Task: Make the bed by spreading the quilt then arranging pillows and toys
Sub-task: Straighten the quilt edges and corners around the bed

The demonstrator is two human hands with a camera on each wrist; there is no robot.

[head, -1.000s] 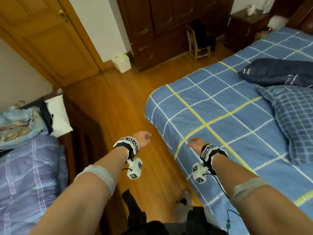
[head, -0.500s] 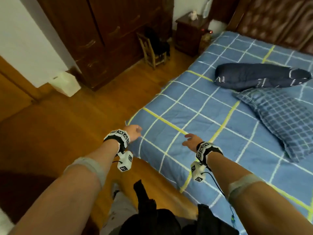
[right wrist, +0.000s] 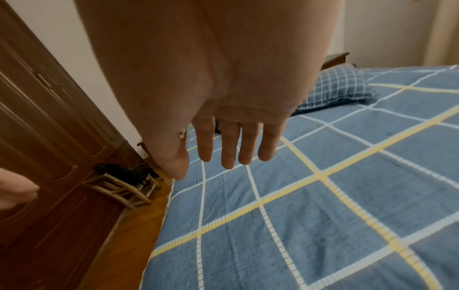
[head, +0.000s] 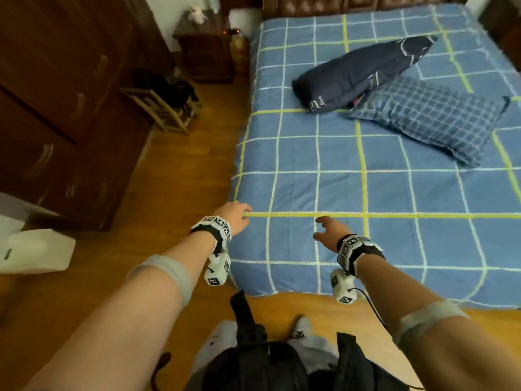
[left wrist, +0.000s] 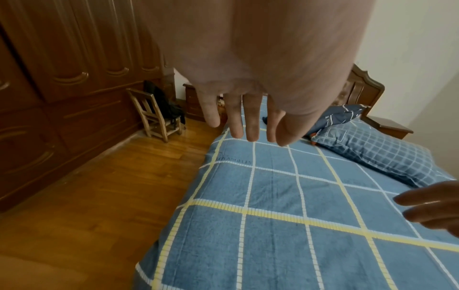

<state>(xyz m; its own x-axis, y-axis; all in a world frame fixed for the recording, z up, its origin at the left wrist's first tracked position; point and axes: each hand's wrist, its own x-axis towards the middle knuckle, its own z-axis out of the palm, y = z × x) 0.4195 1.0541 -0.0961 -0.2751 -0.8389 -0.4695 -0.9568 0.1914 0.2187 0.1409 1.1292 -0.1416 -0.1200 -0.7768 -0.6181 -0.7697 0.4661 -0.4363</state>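
A blue quilt (head: pixel 366 176) with white and yellow grid lines lies flat over the bed. On it, toward the head end, a dark navy pillow (head: pixel 363 73) leans against a blue checked pillow (head: pixel 434 119). My left hand (head: pixel 235 217) hovers over the quilt's near left corner, fingers straight and empty; the left wrist view shows its fingers (left wrist: pixel 250 121) spread above the quilt (left wrist: pixel 285 215). My right hand (head: pixel 328 232) hangs open above the foot end, holding nothing, its fingers (right wrist: pixel 229 145) loose over the quilt (right wrist: pixel 323 206). A small white toy (head: pixel 196 14) sits on the nightstand.
A dark wooden wardrobe (head: pixel 56 108) lines the left wall. A small wooden chair (head: pixel 163 108) with dark clothes stands beside it. A nightstand (head: pixel 208 57) is by the bed's head. A white bin (head: pixel 33 249) sits on the wood floor (head: pixel 174 179) at left.
The view has swung right from the bed's corner to face the foot of the bed squarely. Both hands stay empty and have come over the quilt's near end.
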